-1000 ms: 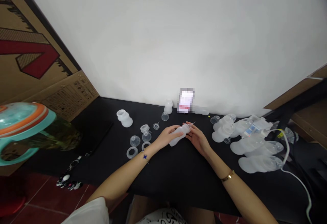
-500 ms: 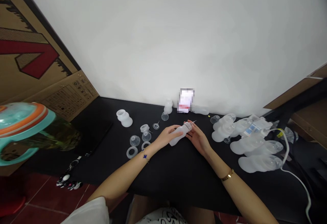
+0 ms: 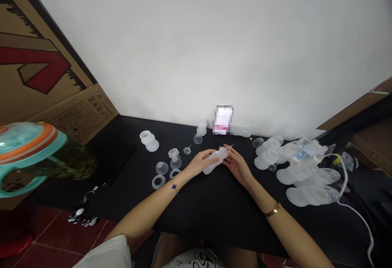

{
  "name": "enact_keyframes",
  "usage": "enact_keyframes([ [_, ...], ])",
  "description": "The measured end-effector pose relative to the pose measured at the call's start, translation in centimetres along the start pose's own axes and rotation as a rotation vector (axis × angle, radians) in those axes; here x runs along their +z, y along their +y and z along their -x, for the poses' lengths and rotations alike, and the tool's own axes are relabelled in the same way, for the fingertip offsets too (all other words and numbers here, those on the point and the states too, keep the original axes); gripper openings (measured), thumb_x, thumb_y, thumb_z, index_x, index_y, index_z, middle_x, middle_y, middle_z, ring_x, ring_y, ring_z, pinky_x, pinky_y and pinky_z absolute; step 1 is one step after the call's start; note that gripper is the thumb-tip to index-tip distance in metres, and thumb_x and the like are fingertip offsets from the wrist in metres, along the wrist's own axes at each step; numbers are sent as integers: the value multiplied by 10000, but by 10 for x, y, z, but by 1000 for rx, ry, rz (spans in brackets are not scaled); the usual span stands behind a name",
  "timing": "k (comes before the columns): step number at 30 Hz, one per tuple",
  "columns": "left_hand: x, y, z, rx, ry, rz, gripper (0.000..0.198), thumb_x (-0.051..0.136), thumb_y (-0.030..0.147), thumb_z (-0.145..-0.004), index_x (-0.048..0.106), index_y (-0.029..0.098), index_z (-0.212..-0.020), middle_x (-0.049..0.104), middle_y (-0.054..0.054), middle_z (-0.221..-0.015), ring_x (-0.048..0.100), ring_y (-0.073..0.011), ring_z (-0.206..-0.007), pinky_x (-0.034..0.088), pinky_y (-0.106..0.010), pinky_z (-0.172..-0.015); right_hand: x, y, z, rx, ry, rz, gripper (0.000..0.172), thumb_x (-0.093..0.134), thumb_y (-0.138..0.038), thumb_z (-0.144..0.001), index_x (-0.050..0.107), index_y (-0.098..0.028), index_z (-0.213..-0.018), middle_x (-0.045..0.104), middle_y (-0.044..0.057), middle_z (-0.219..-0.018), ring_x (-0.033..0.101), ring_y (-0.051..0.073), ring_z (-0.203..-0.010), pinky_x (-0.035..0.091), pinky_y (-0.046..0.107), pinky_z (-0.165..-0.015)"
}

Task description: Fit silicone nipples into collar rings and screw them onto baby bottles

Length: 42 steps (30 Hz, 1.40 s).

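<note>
My left hand (image 3: 200,162) wraps round a frosted white baby bottle (image 3: 213,165), which is tilted with its neck toward the upper right. Curled at that neck is my right hand (image 3: 238,166), its fingertips on a small clear top piece (image 3: 228,148) from which a thin stem sticks out. The fingers partly hide how that piece sits on the neck. Left of the hands lie clear dome caps (image 3: 161,168), bottle collar rings (image 3: 158,182) and a small clear disc with a thin stem (image 3: 187,150).
An open white bottle (image 3: 149,141) leans at left, and another bottle (image 3: 201,127) stands by a blurred phone (image 3: 223,120) at the wall. Several capped bottles (image 3: 311,195) lie at right near a white cable (image 3: 345,178). A large teal-lidded jug (image 3: 33,158) is at far left.
At the bottle's neck, the right fingertips and the clear top piece have shifted very slightly. Both hands otherwise keep their places.
</note>
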<state>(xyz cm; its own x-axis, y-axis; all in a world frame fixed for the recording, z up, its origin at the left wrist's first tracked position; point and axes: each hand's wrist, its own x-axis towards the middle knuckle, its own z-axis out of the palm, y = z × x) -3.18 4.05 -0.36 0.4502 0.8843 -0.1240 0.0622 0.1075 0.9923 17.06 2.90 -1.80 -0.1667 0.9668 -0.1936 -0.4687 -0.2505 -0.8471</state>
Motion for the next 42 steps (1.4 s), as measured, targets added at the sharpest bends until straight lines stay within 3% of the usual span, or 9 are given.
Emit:
enact_keyframes([
  [10,-1,-1,-1,1,-1,-2,586,706,543,-824,656,171,-1273,716,-83,-1135,640,-260,-1051,470,-318,-864,1,-1,0,9,9,-9,371,788,-407,-806,738,-294,-1155,741,31,-1171,656,251,-1108,482,402,-980],
  [42,0,4,2,6,-5,-24,574,696,547,-830,659,182,-1271,720,-75,-1126,647,-259,-1039,483,-330,-889,6,-4,2,13,20,-4,372,817,-412,-768,746,-292,-1113,749,25,-1105,671,241,-1053,490,403,-968],
])
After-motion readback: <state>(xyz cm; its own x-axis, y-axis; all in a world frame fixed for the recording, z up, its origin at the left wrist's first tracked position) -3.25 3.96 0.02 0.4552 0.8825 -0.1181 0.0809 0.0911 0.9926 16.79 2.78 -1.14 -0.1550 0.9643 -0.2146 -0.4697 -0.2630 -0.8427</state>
